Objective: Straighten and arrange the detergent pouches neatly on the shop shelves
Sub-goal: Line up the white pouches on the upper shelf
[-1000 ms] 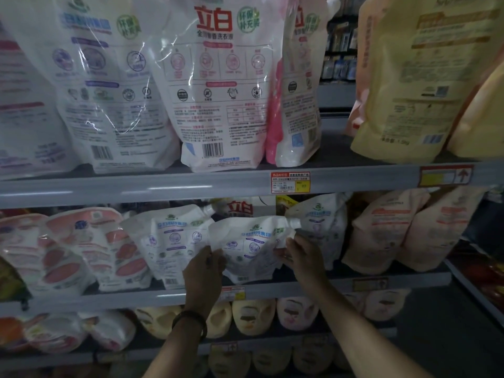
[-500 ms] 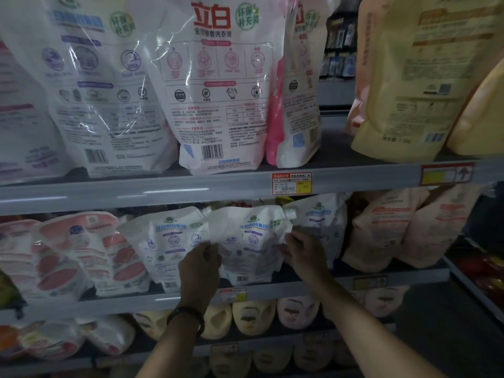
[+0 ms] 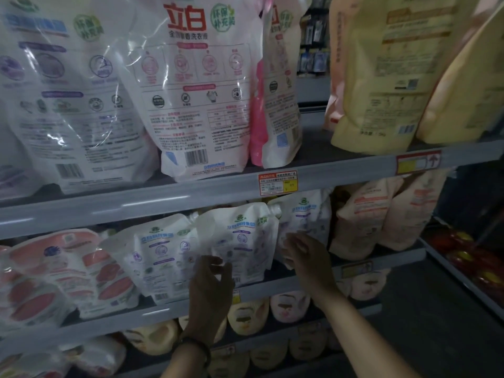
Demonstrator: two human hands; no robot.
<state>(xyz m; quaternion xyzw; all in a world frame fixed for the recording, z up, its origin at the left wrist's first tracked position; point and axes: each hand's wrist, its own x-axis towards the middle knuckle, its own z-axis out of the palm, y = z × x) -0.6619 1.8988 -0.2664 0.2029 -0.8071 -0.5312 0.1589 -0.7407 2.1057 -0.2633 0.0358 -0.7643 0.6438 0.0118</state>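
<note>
Shop shelving (image 3: 136, 203), grey, tiered across the whole view. Up at 12 o'clock, large white refill pouches (image 3: 196, 91), stood on their bases with back panels and barcodes outward. At 1 to 2 o'clock, big yellow pouches (image 3: 381, 77), tilted against one another. Likely stood on end so the soft bags stay behind the ledge.

On the middle tier at 9 o'clock, pink-and-white pouches (image 3: 54, 276), slumped together. Beside them, a row of small white spouted pouches, overlapped like tiles.

Dead centre, the centre pouch (image 3: 240, 241): nearly upright, spout toward 1 o'clock, base on the middle tier. Overlaps the left neighbour (image 3: 161, 255) and hides part of the right neighbour (image 3: 305, 214). Judged to be mid-straightening, bracketed by both hands to face forward.

At 4 o'clock of that pouch, the right hand (image 3: 305, 257): fingers fairly straight and close together, laid against the pouch's right edge, gripping nothing.

At 7 o'clock of it, the left hand (image 3: 210, 293), dark band at the wrist: thumb and fingers bent in a loose C at the lower left corner. Pinching the edge or merely hovering, impossible to tell through the blur.

Smallest, at 1 o'clock of the pouch, a red-and-yellow price tag (image 3: 278, 182) on the rail above.
</note>
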